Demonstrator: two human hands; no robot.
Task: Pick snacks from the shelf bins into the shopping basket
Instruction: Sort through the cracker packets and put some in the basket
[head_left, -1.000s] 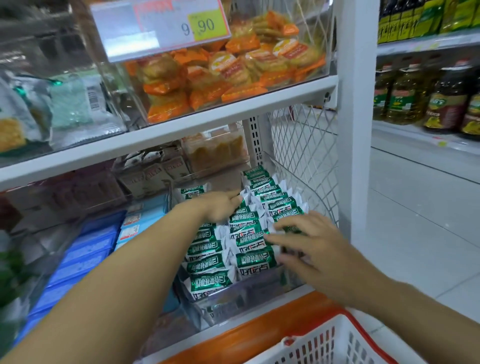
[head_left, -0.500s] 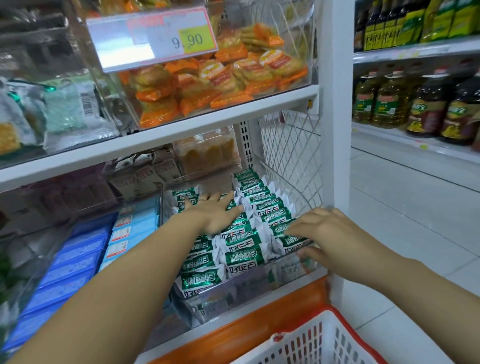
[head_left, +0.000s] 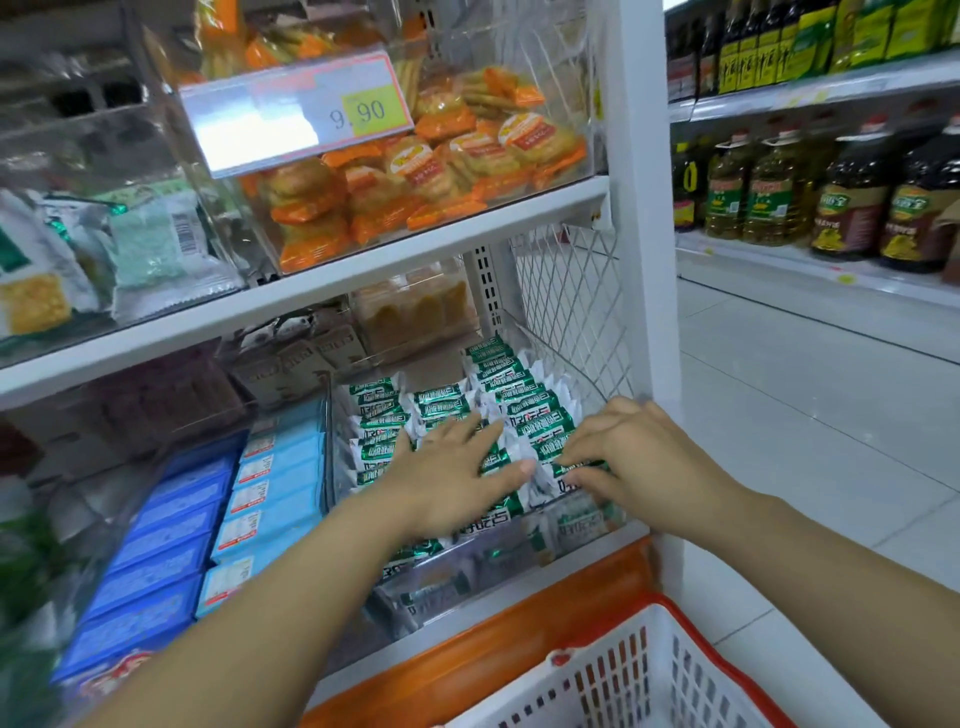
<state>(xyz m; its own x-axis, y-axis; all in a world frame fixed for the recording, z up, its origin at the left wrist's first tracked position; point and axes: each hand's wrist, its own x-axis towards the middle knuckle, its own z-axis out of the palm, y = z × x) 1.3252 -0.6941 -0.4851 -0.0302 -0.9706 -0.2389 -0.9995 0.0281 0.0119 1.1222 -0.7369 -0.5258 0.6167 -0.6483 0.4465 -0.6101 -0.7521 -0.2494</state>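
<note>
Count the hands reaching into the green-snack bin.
2. The left hand lies flat on the green packets at the middle of the bin; the right hand pinches packets at its right side. No others show.

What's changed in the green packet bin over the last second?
The left hand slid back toward the front of the bin, flat on the green packets, closing on the right hand, whose fingers now curl into the front-right packets. No packet is lifted out yet; the basket stays below.

Green-and-white snack packets (head_left: 524, 410) lie in rows in the clear bin (head_left: 467, 577), white red-rimmed basket (head_left: 613, 675) below.
</note>
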